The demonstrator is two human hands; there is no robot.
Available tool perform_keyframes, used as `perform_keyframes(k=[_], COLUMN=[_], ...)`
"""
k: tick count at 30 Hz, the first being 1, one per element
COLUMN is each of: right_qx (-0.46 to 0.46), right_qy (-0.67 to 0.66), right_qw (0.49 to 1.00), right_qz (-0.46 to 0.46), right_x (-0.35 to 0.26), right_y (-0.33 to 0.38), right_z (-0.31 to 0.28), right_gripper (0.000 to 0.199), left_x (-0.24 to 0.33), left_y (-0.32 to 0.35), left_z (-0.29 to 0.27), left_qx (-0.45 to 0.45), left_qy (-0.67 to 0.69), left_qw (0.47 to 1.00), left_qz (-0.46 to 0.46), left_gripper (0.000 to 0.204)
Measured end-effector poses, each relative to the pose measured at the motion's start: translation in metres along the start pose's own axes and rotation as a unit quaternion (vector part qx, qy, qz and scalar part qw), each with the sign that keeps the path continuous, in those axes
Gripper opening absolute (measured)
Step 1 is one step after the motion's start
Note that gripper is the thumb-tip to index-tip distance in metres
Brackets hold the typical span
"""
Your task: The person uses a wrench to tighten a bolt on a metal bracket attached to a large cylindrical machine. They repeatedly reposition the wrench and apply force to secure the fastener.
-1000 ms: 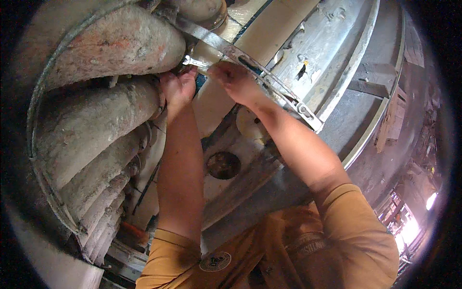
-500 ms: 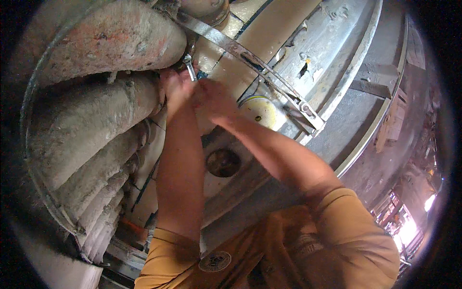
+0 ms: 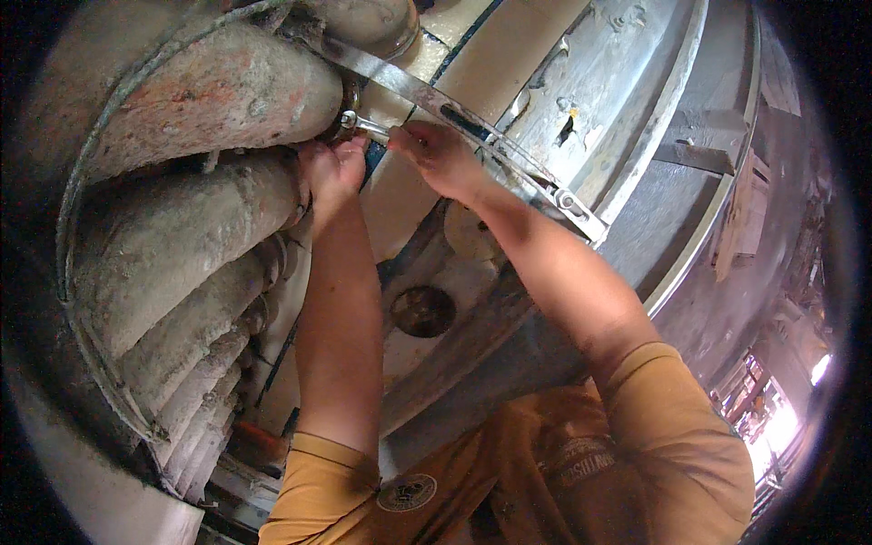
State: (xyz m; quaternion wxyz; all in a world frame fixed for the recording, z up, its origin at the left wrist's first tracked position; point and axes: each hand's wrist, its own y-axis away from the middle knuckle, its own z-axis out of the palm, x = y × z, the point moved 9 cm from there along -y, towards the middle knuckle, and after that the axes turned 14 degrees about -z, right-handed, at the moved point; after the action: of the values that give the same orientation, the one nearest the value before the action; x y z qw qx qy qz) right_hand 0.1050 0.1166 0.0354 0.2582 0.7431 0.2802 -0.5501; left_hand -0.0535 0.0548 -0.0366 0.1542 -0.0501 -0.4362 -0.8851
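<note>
My right hand (image 3: 438, 156) is closed round the shank of a silver wrench (image 3: 371, 127). The wrench lies nearly level, its head beside the end of a thick, dusty grey pipe (image 3: 218, 86) with reddish patches. What the head sits on is too small to make out. Just below it, my left hand (image 3: 332, 169) reaches up against the pipe ends with its fingers curled. Its fingertips are partly hidden, and so is anything they grip. Behind both hands runs a cream-coloured panel (image 3: 400, 204) with dark seams.
A slotted metal bar (image 3: 400, 82) crosses above my hands to a bolted bracket (image 3: 572, 204). More stacked pipes (image 3: 182, 245) fill the left side, with a bent cable (image 3: 68, 209) before them. A round hole (image 3: 423, 311) opens below my forearms. Curved metal ribs (image 3: 672, 118) rise at right.
My right hand has moved up and to the right, apart from my left. The wrench has swung from steep to nearly level. My left hand stays close to the pipe ends.
</note>
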Motion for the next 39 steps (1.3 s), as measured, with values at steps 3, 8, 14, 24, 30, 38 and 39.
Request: perform_keyframes(k=[3, 8, 14, 24, 30, 38, 39], right_qx=[0.088, 0.118, 0.078, 0.028, 0.006, 0.205, 0.196], right_qy=[-0.160, 0.086, -0.003, 0.031, -0.003, -0.130, -0.112], right_qw=[0.981, 0.987, 0.997, 0.998, 1.000, 0.968, 0.974], right_qz=[-0.057, -0.064, -0.029, -0.048, -0.011, -0.060, -0.015], right_x=[0.039, -0.012, -0.006, -0.021, -0.004, 0.008, 0.018], right_y=[-0.022, -0.031, 0.014, 0.025, 0.011, -0.021, -0.020], right_z=[-0.012, -0.032, 0.025, 0.047, 0.005, -0.021, -0.026], right_gripper=[0.037, 0.033, 0.028, 0.023, 0.026, 0.021, 0.023], left_x=[-0.006, 0.000, 0.005, -0.001, -0.005, -0.004, -0.005], left_y=[-0.004, -0.001, -0.019, -0.018, 0.008, 0.003, 0.005], left_z=[0.010, 0.001, -0.012, -0.012, 0.011, 0.010, 0.014], left_qx=[-0.023, -0.036, -0.063, -0.019, -0.014, -0.046, -0.058], left_qy=[0.008, -0.007, 0.035, -0.072, 0.025, -0.001, -0.008], left_qw=[1.000, 0.999, 0.997, 0.996, 1.000, 0.999, 0.998], left_qz=[-0.012, -0.006, -0.029, -0.039, -0.001, -0.003, 0.000], left_gripper=[0.035, 0.034, 0.039, 0.040, 0.035, 0.033, 0.033])
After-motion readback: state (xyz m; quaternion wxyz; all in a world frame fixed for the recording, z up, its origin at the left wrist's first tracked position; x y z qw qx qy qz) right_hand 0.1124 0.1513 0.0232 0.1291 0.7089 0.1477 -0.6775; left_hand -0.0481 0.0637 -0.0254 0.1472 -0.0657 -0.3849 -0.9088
